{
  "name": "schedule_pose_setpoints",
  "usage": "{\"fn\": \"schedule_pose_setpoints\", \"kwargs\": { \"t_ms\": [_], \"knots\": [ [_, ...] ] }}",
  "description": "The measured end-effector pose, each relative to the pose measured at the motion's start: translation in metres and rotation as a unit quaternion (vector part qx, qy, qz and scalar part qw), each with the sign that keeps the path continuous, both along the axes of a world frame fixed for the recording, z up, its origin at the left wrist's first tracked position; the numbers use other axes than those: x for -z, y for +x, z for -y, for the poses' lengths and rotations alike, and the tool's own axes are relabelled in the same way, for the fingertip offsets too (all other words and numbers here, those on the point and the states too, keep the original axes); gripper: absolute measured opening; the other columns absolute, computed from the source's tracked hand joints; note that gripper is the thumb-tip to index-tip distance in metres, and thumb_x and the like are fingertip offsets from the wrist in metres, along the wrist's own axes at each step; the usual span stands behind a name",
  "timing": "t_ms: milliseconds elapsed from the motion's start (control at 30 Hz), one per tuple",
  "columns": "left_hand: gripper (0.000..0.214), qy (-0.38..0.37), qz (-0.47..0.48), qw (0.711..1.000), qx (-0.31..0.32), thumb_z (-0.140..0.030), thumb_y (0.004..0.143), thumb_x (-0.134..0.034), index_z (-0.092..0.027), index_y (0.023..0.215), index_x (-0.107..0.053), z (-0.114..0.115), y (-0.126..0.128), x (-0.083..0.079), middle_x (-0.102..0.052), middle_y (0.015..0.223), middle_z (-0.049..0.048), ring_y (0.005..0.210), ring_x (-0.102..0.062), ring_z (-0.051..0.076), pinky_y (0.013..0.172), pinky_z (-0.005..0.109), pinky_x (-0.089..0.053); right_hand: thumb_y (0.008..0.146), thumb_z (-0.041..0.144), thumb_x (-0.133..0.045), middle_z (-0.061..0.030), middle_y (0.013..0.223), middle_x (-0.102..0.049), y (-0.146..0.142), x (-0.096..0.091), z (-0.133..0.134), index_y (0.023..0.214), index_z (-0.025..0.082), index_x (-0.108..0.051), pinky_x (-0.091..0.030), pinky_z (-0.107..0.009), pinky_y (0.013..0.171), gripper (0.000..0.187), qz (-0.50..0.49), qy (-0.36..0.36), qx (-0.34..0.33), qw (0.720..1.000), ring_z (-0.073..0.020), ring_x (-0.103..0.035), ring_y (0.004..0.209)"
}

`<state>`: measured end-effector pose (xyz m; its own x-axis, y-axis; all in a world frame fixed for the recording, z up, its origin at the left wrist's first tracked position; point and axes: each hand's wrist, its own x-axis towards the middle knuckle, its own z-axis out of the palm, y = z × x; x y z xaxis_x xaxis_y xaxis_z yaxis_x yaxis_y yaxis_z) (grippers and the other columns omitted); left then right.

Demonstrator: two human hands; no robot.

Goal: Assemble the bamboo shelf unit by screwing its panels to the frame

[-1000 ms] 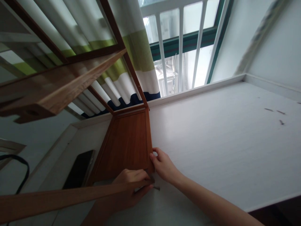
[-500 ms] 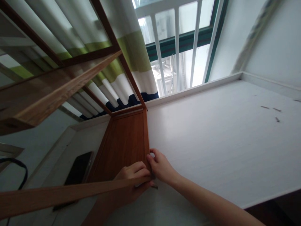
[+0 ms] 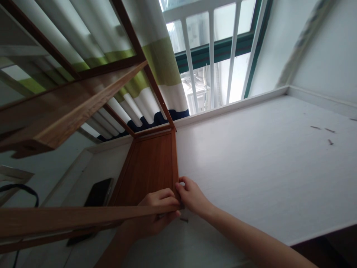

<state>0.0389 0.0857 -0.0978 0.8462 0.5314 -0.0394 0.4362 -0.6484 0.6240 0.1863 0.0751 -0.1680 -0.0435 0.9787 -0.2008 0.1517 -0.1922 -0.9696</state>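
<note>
A wooden rack with a brown panel [image 3: 150, 160] at its base rests on the white surface. My left hand [image 3: 158, 208] is closed around the end of a long wooden bar [image 3: 83, 217], where it meets the panel's near corner; the bar partly hides the hand. Pinched on the panel's right edge, beside that same corner, is my right hand [image 3: 192, 193], its fingertips partly hidden. Just below the joint lies a screw [image 3: 184, 220] on the white surface. Another wooden board [image 3: 92, 104] with a notched end stretches out higher up at the left.
Several loose screws [image 3: 330, 142] lie at the right on the white tabletop [image 3: 251, 163]. A dark flat device [image 3: 97, 191] sits left of the panel, near a black cable [image 3: 30, 190]. Behind are a striped curtain [image 3: 161, 63] and a barred window [image 3: 212, 56].
The wooden bar has swung slightly at its free left end, and a second thin wooden edge now shows below it. Both hands keep their places at the corner. The view has shifted a little.
</note>
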Motion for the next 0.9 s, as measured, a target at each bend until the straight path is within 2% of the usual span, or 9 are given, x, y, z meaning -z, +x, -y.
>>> {"fn": "schedule_pose_setpoints", "kwargs": {
  "t_ms": [100, 200, 367, 533, 733, 800, 900],
  "knots": [
    [0.02, -0.022, 0.003, 1.0, -0.008, -0.029, 0.086, -0.046, -0.018, 0.091, -0.062, -0.001, 0.0, -0.001, -0.053, 0.086, 0.0034, 0.077, -0.053, 0.012, 0.071, 0.021, -0.04, 0.086, 0.023, -0.043, -0.0002, 0.064, -0.052, -0.001, -0.001, -0.001, 0.094, 0.012, -0.052, -0.034, -0.022, 0.053, 0.016, -0.01, -0.023, 0.004, 1.0, -0.0112, -0.047, 0.058],
    [0.021, -0.027, -0.004, 1.0, -0.008, -0.031, 0.086, -0.046, -0.017, 0.089, -0.062, -0.003, 0.0, -0.001, -0.052, 0.085, 0.0031, 0.071, -0.052, 0.011, 0.064, 0.02, -0.039, 0.086, 0.023, -0.044, 0.0009, 0.064, -0.051, -0.001, -0.002, -0.002, 0.092, 0.012, -0.051, -0.034, -0.022, 0.054, 0.014, -0.017, -0.031, 0.007, 0.999, -0.0109, -0.047, 0.059],
    [0.022, -0.015, 0.029, 0.999, -0.012, -0.029, 0.086, -0.046, -0.015, 0.087, -0.062, 0.0, -0.002, 0.003, -0.054, 0.087, 0.0048, 0.077, -0.053, 0.013, 0.07, 0.022, -0.04, 0.086, 0.023, -0.041, -0.0014, 0.068, -0.054, -0.003, 0.001, -0.002, 0.092, 0.012, -0.051, -0.036, -0.023, 0.059, 0.016, -0.03, -0.027, 0.007, 0.999, -0.0132, -0.051, 0.064],
    [0.029, 0.022, 0.049, 0.998, -0.028, -0.035, 0.084, -0.046, -0.013, 0.082, -0.063, 0.004, -0.002, 0.007, -0.054, 0.085, 0.0069, 0.072, -0.053, 0.013, 0.065, 0.022, -0.04, 0.084, 0.027, -0.037, -0.0058, 0.075, -0.059, -0.008, 0.011, -0.003, 0.095, 0.011, -0.051, -0.04, -0.026, 0.065, 0.024, -0.049, -0.004, -0.005, 0.999, -0.0169, -0.056, 0.07],
    [0.038, 0.083, 0.083, 0.993, -0.011, -0.04, 0.085, -0.039, -0.012, 0.078, -0.064, 0.007, 0.004, 0.005, -0.055, 0.077, 0.0084, 0.07, -0.055, 0.015, 0.064, 0.022, -0.041, 0.078, 0.034, -0.036, -0.0108, 0.087, -0.061, -0.011, 0.022, -0.006, 0.094, 0.011, -0.052, -0.041, -0.029, 0.074, 0.033, -0.058, 0.032, -0.005, 0.998, -0.0208, -0.057, 0.081],
    [0.042, 0.131, 0.071, 0.989, -0.005, -0.042, 0.087, -0.034, -0.013, 0.074, -0.062, 0.007, 0.004, 0.007, -0.056, 0.077, 0.0083, 0.07, -0.056, 0.014, 0.064, 0.021, -0.041, 0.077, 0.036, -0.035, -0.0117, 0.089, -0.061, -0.011, 0.024, -0.006, 0.094, 0.011, -0.052, -0.042, -0.03, 0.076, 0.035, -0.061, 0.042, -0.003, 0.997, -0.0215, -0.057, 0.083],
    [0.052, 0.218, 0.038, 0.975, -0.026, -0.049, 0.088, -0.027, -0.015, 0.063, -0.056, 0.008, 0.004, 0.013, -0.054, 0.065, 0.0051, 0.057, -0.052, 0.011, 0.055, 0.021, -0.037, 0.075, 0.037, -0.036, -0.0133, 0.092, -0.062, -0.011, 0.025, -0.007, 0.093, 0.01, -0.053, -0.042, -0.031, 0.077, 0.037, -0.063, 0.052, 0.004, 0.997, -0.0226, -0.058, 0.085]
  ]
}}
